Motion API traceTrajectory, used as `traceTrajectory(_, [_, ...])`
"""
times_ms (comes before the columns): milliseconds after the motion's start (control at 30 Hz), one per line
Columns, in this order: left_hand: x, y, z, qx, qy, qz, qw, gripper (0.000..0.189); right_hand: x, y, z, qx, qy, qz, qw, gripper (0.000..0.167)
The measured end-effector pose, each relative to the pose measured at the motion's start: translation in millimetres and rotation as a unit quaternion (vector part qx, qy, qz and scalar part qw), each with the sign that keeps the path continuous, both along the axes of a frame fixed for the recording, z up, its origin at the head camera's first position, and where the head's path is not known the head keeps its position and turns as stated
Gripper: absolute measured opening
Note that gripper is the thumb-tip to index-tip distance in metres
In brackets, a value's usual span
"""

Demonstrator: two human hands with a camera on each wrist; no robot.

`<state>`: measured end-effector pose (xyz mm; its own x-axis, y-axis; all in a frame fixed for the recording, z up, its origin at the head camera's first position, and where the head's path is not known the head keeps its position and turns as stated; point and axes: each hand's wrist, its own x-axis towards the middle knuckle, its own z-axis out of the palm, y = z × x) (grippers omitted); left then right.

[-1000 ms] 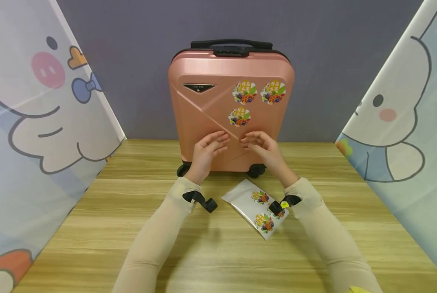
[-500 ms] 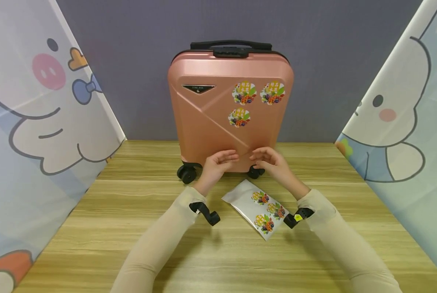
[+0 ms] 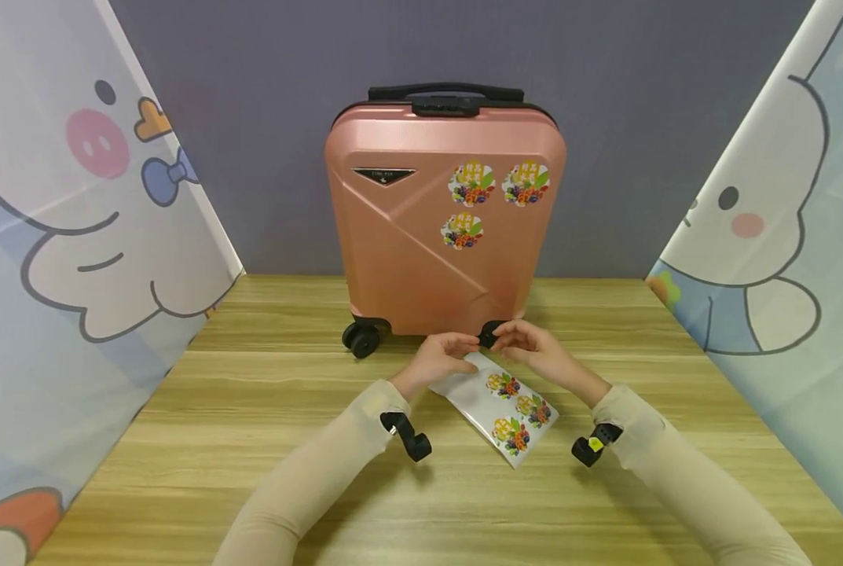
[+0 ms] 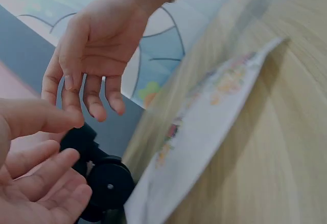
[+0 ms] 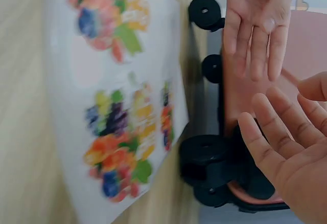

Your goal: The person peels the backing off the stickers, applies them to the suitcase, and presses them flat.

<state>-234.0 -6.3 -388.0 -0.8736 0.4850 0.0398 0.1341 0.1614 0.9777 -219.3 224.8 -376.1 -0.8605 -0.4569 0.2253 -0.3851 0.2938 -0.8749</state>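
Note:
In the head view a pink hard-shell suitcase (image 3: 421,275) stands upright, with three round fruit stickers on its upper right front. Before it lies a white sticker sheet (image 3: 474,401) bearing several fruit stickers. My left hand (image 3: 438,363) hovers above the sheet's far corner, fingers loosely bent and holding nothing. Close to the suitcase's right front wheel is my right hand (image 3: 543,355), relaxed and without anything in its grasp. The left wrist view has the sheet (image 4: 204,127) beneath both hands, apart from them. Fingers of both hands face each other in the right wrist view.
A wood-grain table (image 3: 322,503) carries everything. Black wheels (image 3: 361,338) support the suitcase, and a grey panel (image 3: 265,141) rises behind it. Cartoon-printed walls (image 3: 96,251) flank the table on both sides.
Both hands have come down and toward me from the suitcase's lower front. They also shifted somewhat to the right, the left one now above the sticker sheet. Sheet and suitcase have stayed in place.

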Motion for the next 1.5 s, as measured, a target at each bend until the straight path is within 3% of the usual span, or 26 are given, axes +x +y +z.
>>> traceTrajectory(233, [1.6, 5.0, -17.0, -0.084, 0.013, -0.049, 0.9952, 0.063, 1.4, 14, -10.8, 0.063, 0.018, 0.012, 0.9978, 0.026])
traceTrajectory(400, [3.7, 9.6, -22.9, -0.141, 0.066, -0.055, 0.9863, 0.069, 3.0, 24, -12.7, 0.085, -0.012, 0.024, 0.996, 0.025])
traceTrajectory(500, [3.2, 12.1, -23.5, -0.22, 0.091, -0.061, 0.9694, 0.077, 3.3, 28, -12.9, 0.103, -0.019, 0.027, 0.9942, 0.025])
traceTrajectory(633, [1.8, 15.9, -27.9, -0.327, 0.121, -0.076, 0.934, 0.088, 3.7, 29, -12.8, 0.12, -0.01, 0.036, 0.9921, 0.024])
traceTrajectory(733, [2.3, 18.1, -30.1, -0.375, 0.134, -0.081, 0.9138, 0.09, 3.3, 28, -12.4, 0.139, 0.015, 0.041, 0.9893, 0.023])
traceTrajectory(900, [3.5, 20.3, -28.1, -0.396, 0.147, -0.079, 0.9028, 0.086, 1.2, 26, -15.1, 0.179, 0.076, 0.038, 0.9801, 0.019])
traceTrajectory(1033, [2.5, 19.5, -25.0, -0.372, 0.152, -0.069, 0.9129, 0.075, 2.2, 22, -19.0, 0.212, 0.111, 0.028, 0.9705, 0.02])
traceTrajectory(1167, [0.8, 17.1, -23.6, -0.327, 0.145, -0.047, 0.9327, 0.068, 5.1, 14, -22.2, 0.235, 0.127, 0.019, 0.9636, 0.024])
traceTrajectory(1400, [-2.4, 12.3, -25.8, -0.247, 0.141, -0.009, 0.9587, 0.062, 8.1, 2, -24.7, 0.251, 0.182, 0.019, 0.9505, 0.032])
traceTrajectory(1500, [-4.4, 9.3, -27.0, -0.19, 0.119, 0.002, 0.9746, 0.06, 9.9, 0, -23.5, 0.259, 0.201, 0.012, 0.9448, 0.032])
